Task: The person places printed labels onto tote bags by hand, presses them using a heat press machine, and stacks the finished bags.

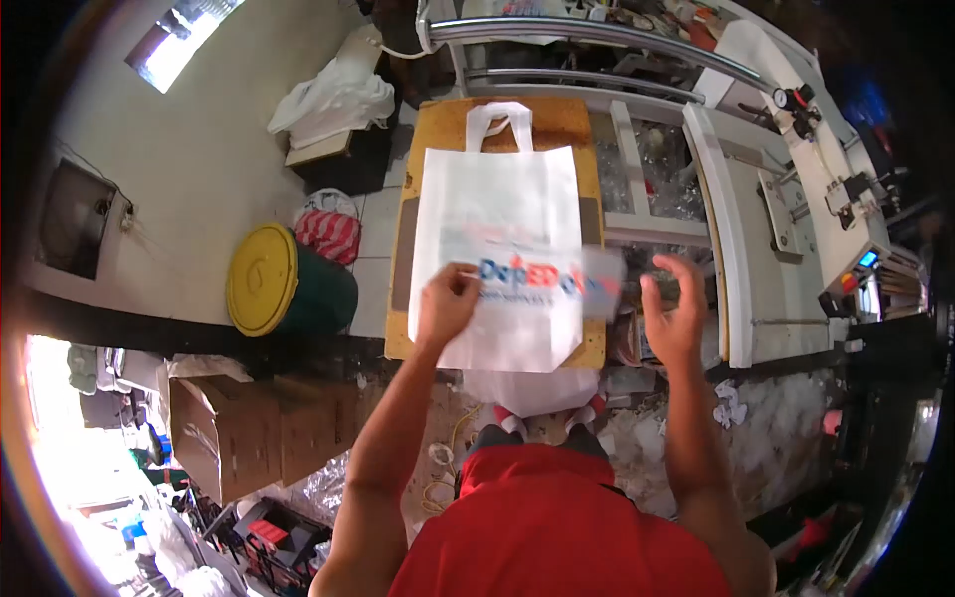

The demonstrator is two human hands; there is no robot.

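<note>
A white bag (pixel 497 199) with two handles lies flat on a brown board (pixel 438 124), handles toward the far edge. Over its lower half is a translucent printed strip (pixel 604 284) with blue and red lettering, its right end blurred and reaching past the bag's right edge. My left hand (pixel 448 303) pinches the strip's left end above the bag. To the right of the strip, my right hand (pixel 678 306) is raised with thumb and fingers apart, holding nothing.
A green bin with a yellow lid (pixel 263 280) stands left of the board. White cloth (pixel 333 99) lies on a stand behind it. Metal rails (pixel 597 35) cross the far side, and a machine with a gauge (pixel 786 98) is at right. Cardboard boxes (pixel 239 433) are at lower left.
</note>
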